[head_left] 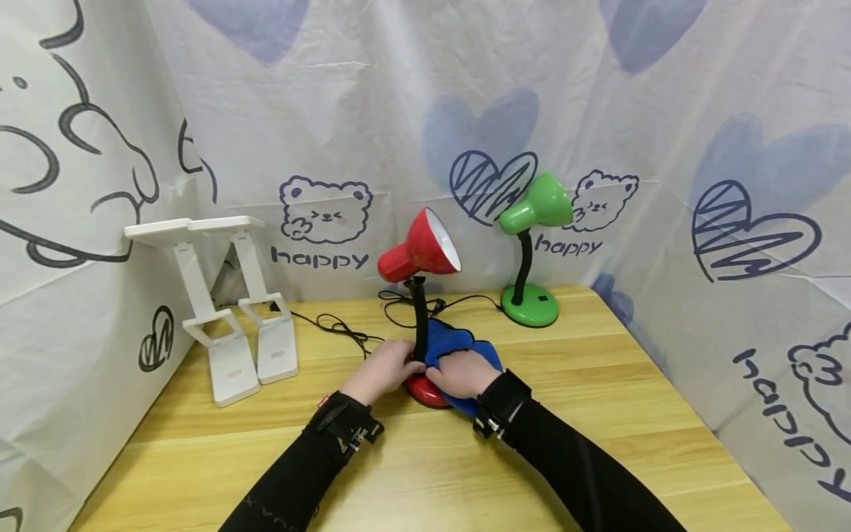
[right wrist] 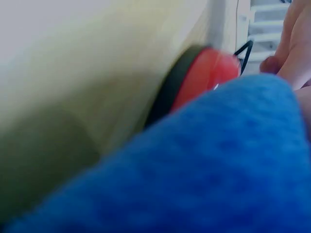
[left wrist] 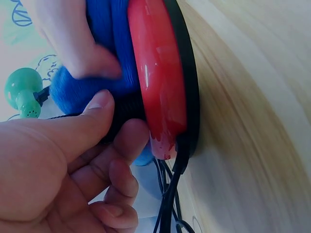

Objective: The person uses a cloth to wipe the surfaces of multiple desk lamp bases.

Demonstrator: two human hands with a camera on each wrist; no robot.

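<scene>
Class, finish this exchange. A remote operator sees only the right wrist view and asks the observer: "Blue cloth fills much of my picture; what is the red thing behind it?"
Observer: The base of a red lamp.
Operator: What does the left hand hold?
Observer: It grips the lamp's black neck, just above the base.
Operator: Is there another lamp?
Observer: Yes, a green lamp stands farther back, to the right.
</scene>
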